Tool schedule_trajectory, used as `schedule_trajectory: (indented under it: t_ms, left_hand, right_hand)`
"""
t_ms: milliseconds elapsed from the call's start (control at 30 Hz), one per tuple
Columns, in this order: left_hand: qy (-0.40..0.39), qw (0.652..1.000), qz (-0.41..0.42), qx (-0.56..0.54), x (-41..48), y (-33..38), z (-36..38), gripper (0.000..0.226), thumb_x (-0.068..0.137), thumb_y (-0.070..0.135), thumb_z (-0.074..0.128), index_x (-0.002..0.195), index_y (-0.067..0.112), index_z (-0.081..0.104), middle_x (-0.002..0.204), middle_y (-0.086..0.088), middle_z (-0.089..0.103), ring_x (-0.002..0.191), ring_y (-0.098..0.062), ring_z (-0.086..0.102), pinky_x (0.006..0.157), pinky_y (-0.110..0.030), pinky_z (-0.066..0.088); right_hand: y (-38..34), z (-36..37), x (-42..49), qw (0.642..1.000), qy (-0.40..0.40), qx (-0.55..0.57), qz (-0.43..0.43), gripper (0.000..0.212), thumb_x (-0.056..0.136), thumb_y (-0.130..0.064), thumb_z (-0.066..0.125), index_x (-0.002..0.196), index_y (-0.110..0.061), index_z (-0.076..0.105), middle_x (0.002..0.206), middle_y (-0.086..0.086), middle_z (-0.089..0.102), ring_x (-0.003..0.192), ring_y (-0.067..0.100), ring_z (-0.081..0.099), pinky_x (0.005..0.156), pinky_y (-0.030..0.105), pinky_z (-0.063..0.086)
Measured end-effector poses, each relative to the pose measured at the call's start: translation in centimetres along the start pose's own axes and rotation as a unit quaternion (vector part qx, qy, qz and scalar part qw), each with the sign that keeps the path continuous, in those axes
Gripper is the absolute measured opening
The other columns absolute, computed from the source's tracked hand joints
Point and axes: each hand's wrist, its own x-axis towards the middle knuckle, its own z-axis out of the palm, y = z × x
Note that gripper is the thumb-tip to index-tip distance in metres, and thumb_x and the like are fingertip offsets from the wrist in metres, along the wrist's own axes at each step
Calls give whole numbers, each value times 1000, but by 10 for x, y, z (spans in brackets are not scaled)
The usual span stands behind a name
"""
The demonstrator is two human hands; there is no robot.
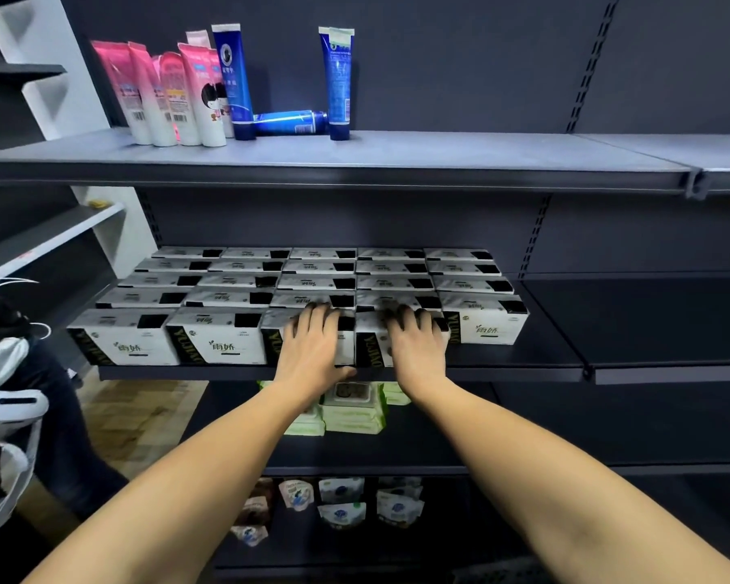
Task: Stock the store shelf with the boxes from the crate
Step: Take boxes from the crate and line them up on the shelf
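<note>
White boxes with black panels [224, 339] fill the left part of the middle shelf [523, 366] in several rows, front to back. My left hand [312, 347] lies flat over the front and top of the third box in the front row. My right hand [418, 347] rests the same way on the fourth box [371, 343] beside it. Both hands have straight fingers reaching over the box tops. A fifth front box [487, 326] stands to the right of my hands. The crate is not in view.
Pink and blue tubes [194, 94] stand on the upper shelf [439, 162], one blue tube lying down. Green wipe packs [355, 410] sit on the shelf below, pouches [342, 503] lower still. Another person's dark trouser leg [60, 415] is at the left.
</note>
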Motion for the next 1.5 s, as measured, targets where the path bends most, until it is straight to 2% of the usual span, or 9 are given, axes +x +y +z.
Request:
schedule_trajectory:
  t_ms: [133, 367, 467, 567, 767, 933, 1067, 1233, 1500]
  left_hand:
    - [4, 1000, 1, -1, 4, -1, 4, 99, 65, 58, 80, 142, 13, 38, 144, -7, 39, 137, -28, 32, 108, -46, 30]
    - [-2, 1000, 7, 2, 3, -3, 12, 101, 67, 61, 77, 146, 17, 33, 149, -7, 33, 139, -28, 29, 111, -45, 27]
    - [13, 999, 30, 9, -9, -4, 16, 100, 62, 57, 83, 141, 12, 42, 145, -11, 41, 137, -31, 37, 111, -47, 31]
    - [31, 998, 60, 7, -24, -6, 21, 96, 59, 55, 86, 134, 8, 49, 138, -14, 49, 132, -32, 44, 109, -48, 36]
    - [26, 996, 79, 6, -51, -9, 22, 88, 64, 49, 83, 134, 8, 49, 138, -13, 50, 133, -31, 44, 106, -46, 40]
    - [-9, 998, 64, -13, -77, -4, 25, 78, 75, 43, 75, 140, 11, 45, 141, -8, 47, 135, -28, 40, 104, -42, 39]
    - [-70, 996, 56, -24, -108, 5, 33, 72, 86, 44, 63, 144, 11, 36, 149, -9, 37, 140, -27, 31, 107, -42, 34]
    - [-119, 990, 62, -38, -153, 16, 46, 70, 93, 46, 52, 149, 13, 27, 154, -8, 28, 143, -25, 25, 110, -40, 31]
    - [-180, 981, 57, -50, -218, 36, 61, 68, 92, 43, 57, 148, 15, 29, 153, -7, 29, 142, -26, 26, 108, -43, 34]
  right_hand:
    - [-2, 3, 5, 1000, -25, -14, 6, 59, 48, -5, 85, 104, -12, 70, 111, 16, 64, 94, 38, 59, 77, 45, 52]
    - [2, 7, 14, 999, -41, 10, -8, 62, 71, -6, 75, 130, -15, 59, 132, 15, 54, 114, 40, 49, 90, 47, 45]
    - [1, 6, 11, 998, -55, 11, -12, 63, 80, -7, 67, 140, -13, 49, 142, 16, 45, 124, 40, 41, 101, 47, 38]
    - [1, 3, 10, 998, -64, 26, -13, 59, 83, -5, 63, 140, -10, 47, 146, 16, 40, 129, 41, 37, 107, 48, 33]
    - [-6, -6, -9, 997, -55, 48, -4, 73, 83, -31, 70, 147, -15, 37, 151, 13, 36, 141, 37, 28, 117, 55, 11]
    - [-21, -10, -59, 997, -20, 62, -31, 73, 83, -30, 71, 145, -11, 38, 152, 15, 35, 144, 37, 24, 116, 55, 20]
    - [-27, -4, -105, 994, -19, 101, -24, 69, 82, -26, 73, 142, -9, 44, 148, 14, 42, 141, 35, 33, 113, 50, 33]
    - [-28, 5, -164, 990, -91, 108, -1, 73, 85, -35, 71, 145, -8, 38, 145, 11, 44, 135, 30, 40, 107, 41, 41]
    - [-14, 24, -248, 967, -214, 133, 38, 75, 91, -40, 64, 150, -11, 28, 150, 7, 38, 140, 25, 32, 108, 38, 39]
